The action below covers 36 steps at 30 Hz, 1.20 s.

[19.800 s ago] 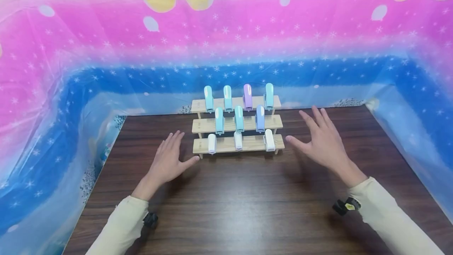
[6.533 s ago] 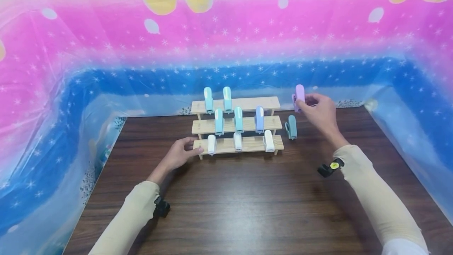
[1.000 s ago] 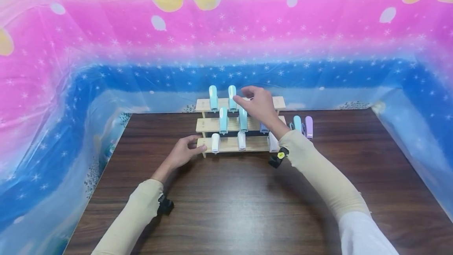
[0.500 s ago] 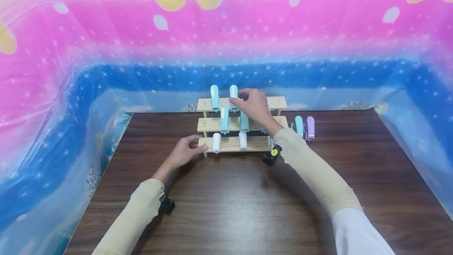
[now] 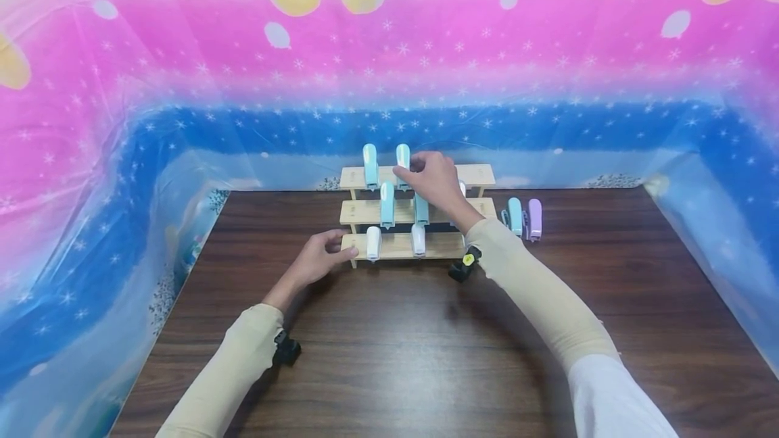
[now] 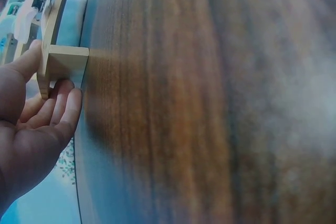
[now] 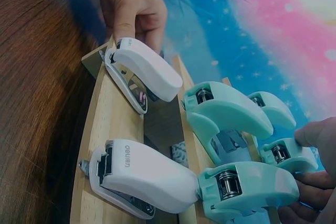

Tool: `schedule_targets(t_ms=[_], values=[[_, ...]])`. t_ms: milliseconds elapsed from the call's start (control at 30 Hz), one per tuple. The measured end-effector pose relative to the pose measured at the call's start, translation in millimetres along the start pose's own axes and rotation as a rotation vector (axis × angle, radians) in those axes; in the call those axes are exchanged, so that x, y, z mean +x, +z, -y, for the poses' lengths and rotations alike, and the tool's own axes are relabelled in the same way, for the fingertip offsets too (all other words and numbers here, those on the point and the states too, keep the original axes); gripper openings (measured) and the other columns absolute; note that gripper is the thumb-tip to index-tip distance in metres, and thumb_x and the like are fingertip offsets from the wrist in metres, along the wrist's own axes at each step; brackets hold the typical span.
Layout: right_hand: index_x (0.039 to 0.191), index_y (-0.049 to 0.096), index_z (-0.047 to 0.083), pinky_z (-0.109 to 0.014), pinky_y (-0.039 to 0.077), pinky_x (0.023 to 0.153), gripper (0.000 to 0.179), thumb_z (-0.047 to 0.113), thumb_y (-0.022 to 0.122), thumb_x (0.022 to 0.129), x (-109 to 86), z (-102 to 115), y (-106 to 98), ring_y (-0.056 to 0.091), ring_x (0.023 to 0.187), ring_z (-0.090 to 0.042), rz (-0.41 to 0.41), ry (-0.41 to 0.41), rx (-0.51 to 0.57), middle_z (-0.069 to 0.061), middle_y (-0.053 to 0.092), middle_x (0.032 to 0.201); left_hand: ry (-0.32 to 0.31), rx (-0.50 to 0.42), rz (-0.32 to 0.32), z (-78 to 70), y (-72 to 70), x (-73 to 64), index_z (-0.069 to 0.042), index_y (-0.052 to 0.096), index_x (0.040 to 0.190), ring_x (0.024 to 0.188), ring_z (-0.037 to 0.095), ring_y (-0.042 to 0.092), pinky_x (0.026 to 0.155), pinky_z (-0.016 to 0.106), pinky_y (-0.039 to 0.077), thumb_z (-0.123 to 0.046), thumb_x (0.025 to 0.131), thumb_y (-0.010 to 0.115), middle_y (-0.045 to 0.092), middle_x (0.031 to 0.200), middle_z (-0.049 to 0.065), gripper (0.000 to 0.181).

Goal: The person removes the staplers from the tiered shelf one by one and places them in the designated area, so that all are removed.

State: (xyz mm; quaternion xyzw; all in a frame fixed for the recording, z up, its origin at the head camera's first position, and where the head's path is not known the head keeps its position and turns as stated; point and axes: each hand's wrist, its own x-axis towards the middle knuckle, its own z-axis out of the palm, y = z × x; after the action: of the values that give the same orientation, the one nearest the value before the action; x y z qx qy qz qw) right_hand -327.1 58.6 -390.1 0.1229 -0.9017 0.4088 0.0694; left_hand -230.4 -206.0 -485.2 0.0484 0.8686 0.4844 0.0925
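Observation:
My left hand grips the left end of the lowest step of a wooden three-step display stand. Its thumb lies on top and the fingers are curled beneath, as the left wrist view shows on the step's end. On the top step, my right hand pinches a teal stapler between thumb and fingers. The stapler still stands on that step. Another teal stapler is to its left. Two teal staplers, one at left, stand on the middle step; white staplers stand on the lowest.
Right of the stand, a teal stapler and a purple stapler stand side by side on the dark wooden table. My right forearm covers the stand's lower right part. A patterned cloth surrounds the table's back and sides.
Earlier, a teal and a purple stapler left the top step for the table at right. In the last second my right hand moved slightly left onto the teal stapler. The left hand keeps its grip.

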Motion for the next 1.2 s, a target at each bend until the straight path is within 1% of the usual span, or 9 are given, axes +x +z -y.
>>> schedule_targets(t_ms=[267,400,633,733,933,1100,1200], values=[[0.111,0.076,0.007,-0.035,0.057,0.070,0.046,0.048,0.075,0.091,-0.6,2,-1,0.069,0.082,-0.017,-0.011,0.010,0.008,-0.006,0.076,0.098,-0.013,0.008,0.004,-0.3,0.3,-1.3,0.001,0.047,0.150,0.130,0.039,0.057,0.103,0.051,0.052,-0.039,0.096,0.073,0.058,0.141,0.024,0.072],[0.110,0.076,0.007,-0.034,0.057,0.070,0.044,0.046,0.076,0.091,0.1,1,0,0.068,0.081,-0.017,-0.020,0.023,0.016,-0.005,0.075,0.097,-0.010,0.006,0.003,0.4,0.6,-1.3,0.002,0.047,0.149,0.130,0.040,0.057,0.103,0.051,0.052,-0.039,0.096,0.073,0.058,0.141,0.025,0.072],[0.114,0.074,0.006,-0.034,0.058,0.074,0.046,0.045,0.077,0.090,0.9,5,-3,0.069,0.089,-0.018,-0.029,0.062,0.044,-0.008,0.075,0.104,0.000,0.001,0.003,0.3,-0.2,-1.1,0.002,0.048,0.149,0.129,0.040,0.057,0.103,0.051,0.052,-0.039,0.096,0.073,0.058,0.141,0.025,0.072],[0.115,0.074,0.006,-0.034,0.058,0.076,0.048,0.046,0.076,0.090,-0.5,8,-6,0.069,0.090,-0.019,-0.033,0.051,0.044,-0.008,0.076,0.104,0.002,0.003,0.005,1.0,-0.5,-0.4,0.002,0.047,0.149,0.130,0.040,0.057,0.103,0.051,0.052,-0.040,0.096,0.073,0.058,0.140,0.025,0.072],[0.114,0.074,0.005,-0.034,0.058,0.077,0.050,0.049,0.076,0.090,-3.3,14,-15,0.070,0.088,-0.018,-0.034,0.006,0.037,-0.007,0.076,0.102,0.004,0.004,0.001,1.4,-0.2,0.5,0.001,0.048,0.149,0.128,0.039,0.058,0.101,0.050,0.053,-0.039,0.095,0.074,0.059,0.139,0.025,0.072],[0.116,0.074,0.005,-0.035,0.059,0.078,0.052,0.050,0.075,0.089,-6.2,17,-23,0.070,0.087,-0.018,-0.049,-0.016,0.031,-0.007,0.076,0.100,0.000,0.022,-0.001,3.0,-0.2,1.9,0.001,0.048,0.149,0.128,0.038,0.058,0.101,0.049,0.053,-0.041,0.096,0.073,0.057,0.142,0.025,0.072],[0.117,0.074,0.005,-0.035,0.059,0.079,0.053,0.050,0.075,0.090,-8.4,19,-28,0.070,0.089,-0.018,-0.051,-0.024,0.033,-0.007,0.076,0.102,-0.002,0.028,-0.002,3.8,-0.3,2.3,0.001,0.047,0.150,0.129,0.038,0.058,0.102,0.049,0.053,-0.042,0.096,0.073,0.057,0.143,0.025,0.073]])
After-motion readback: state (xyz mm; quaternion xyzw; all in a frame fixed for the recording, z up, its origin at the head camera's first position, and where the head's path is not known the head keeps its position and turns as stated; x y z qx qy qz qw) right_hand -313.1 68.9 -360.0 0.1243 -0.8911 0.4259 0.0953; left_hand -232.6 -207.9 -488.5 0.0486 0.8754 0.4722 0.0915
